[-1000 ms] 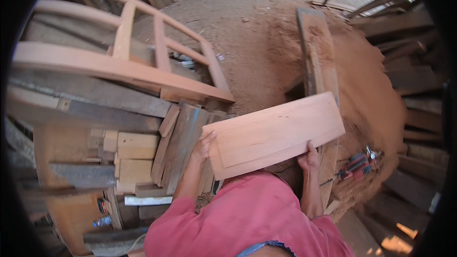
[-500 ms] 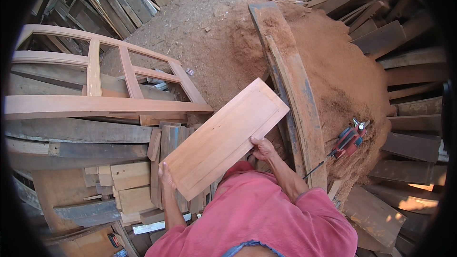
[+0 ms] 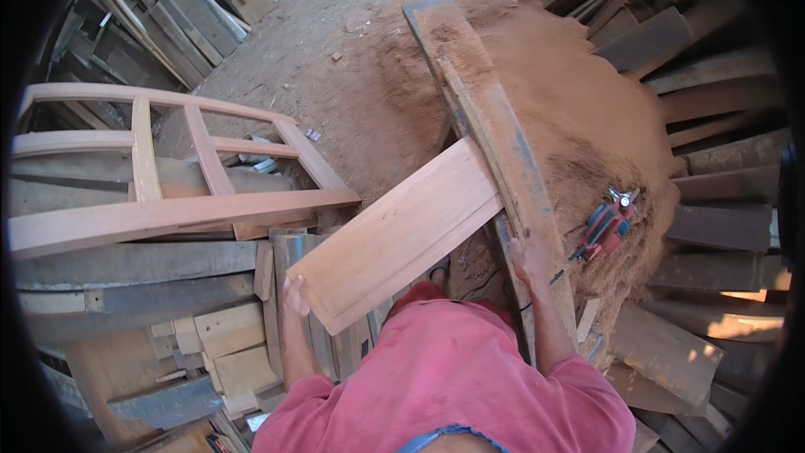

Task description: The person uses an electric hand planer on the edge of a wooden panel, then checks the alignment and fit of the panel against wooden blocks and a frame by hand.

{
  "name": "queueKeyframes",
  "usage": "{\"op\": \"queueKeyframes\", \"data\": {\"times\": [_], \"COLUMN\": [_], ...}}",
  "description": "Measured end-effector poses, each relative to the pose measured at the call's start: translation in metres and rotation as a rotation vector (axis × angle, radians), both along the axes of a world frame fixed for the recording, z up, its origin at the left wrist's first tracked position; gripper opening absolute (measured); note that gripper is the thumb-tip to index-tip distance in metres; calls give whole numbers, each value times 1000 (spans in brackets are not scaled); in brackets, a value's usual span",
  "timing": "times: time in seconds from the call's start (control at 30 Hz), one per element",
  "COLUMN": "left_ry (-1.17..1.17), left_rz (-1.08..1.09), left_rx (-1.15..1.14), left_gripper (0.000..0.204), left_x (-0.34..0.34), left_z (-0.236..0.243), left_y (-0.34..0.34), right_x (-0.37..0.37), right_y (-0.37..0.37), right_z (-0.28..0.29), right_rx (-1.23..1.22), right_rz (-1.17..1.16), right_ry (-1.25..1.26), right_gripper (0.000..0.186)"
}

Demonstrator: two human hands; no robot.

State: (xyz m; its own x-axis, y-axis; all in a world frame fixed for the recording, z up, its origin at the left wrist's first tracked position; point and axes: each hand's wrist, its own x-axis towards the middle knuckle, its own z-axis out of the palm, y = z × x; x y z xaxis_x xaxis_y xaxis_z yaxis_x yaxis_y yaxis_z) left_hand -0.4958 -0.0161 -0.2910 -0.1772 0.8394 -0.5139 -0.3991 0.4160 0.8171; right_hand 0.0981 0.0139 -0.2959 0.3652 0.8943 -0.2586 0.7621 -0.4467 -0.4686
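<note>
A rectangular wooden panel (image 3: 398, 231) with a grooved border slants across in front of me. My left hand (image 3: 293, 294) grips its lower left end, fingers at the edge. The panel's far right end meets the left edge of a long worn plank bench (image 3: 507, 147) strewn with sawdust; whether it rests on it or butts against it, I cannot tell. My right hand (image 3: 528, 258) is off the panel, at the bench with its fingers stretched out. Right of the bench, a red and dark power planer (image 3: 608, 225) lies on the sawdust.
A jointed wooden frame (image 3: 201, 201) lies on stacked boards at the left. Short offcuts (image 3: 239, 344) are piled below it. Dark boards (image 3: 721, 226) line the right side, and more planks (image 3: 180, 8) lean at the far left. A large sawdust heap (image 3: 579, 109) spreads beyond the bench.
My right hand has let go of the panel's near edge and moved right to the bench. The panel's far end has come against the bench's edge; my left hand keeps hold.
</note>
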Motion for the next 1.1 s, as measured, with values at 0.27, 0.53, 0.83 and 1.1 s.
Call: {"op": "queueKeyframes", "data": {"times": [0.27,0.53,0.83,1.1], "left_ry": [17,92,14,-50], "left_rz": [246,120,104,-149], "left_rx": [-127,1,-6,-93], "left_gripper": [48,33,22,34], "left_x": [15,31,202,291], "left_z": [-53,-93,-148,-124], "left_y": [-28,103,308,430], "right_x": [26,30,26,5], "right_y": [-36,-36,-41,-21], "right_z": [-39,-46,-44,-28], "right_rx": [-196,-163,-57,-238], "right_rz": [-50,-128,-152,-173], "right_ry": [-18,214,188,-55], "right_gripper": [56,58,60,63]}}
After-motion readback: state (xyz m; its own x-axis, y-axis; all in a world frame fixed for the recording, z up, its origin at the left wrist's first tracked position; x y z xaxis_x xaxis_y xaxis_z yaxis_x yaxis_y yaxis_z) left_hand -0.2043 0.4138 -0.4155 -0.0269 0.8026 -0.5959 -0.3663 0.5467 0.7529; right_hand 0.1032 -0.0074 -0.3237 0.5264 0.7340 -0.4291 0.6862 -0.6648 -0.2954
